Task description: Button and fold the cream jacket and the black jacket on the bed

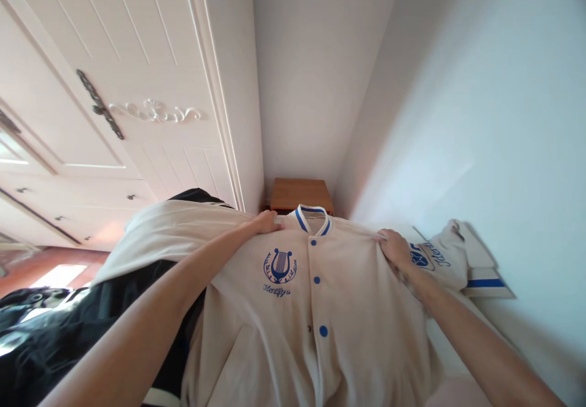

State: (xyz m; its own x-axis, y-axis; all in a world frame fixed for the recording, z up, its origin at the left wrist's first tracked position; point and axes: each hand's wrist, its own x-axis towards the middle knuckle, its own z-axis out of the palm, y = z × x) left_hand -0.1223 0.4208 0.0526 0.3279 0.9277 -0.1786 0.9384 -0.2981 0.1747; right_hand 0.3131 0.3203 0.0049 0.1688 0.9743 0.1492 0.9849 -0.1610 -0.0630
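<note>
A cream varsity jacket [348, 297] with blue snap buttons is spread out in front of me, its blue-striped collar at the far end. A blue lyre emblem marks its left-hand side, and blue lettering shows on the sleeve at right. My left hand [265, 221] grips the shoulder left of the collar, fingers closed on the cloth. At the other shoulder, my right hand [394, 248] pinches the fabric near the sleeve seam. The right-side sleeve lies against the wall, with its striped cuff [486, 283] showing. Under the jacket, the supporting surface is mostly hidden.
A white wardrobe [137, 157] with dark metal handles stands at left. Beyond the collar is a brown wooden piece of furniture [302, 193]. A pale wall [513, 151] rises close at right. Black clothing or bags [77, 334] lie at lower left.
</note>
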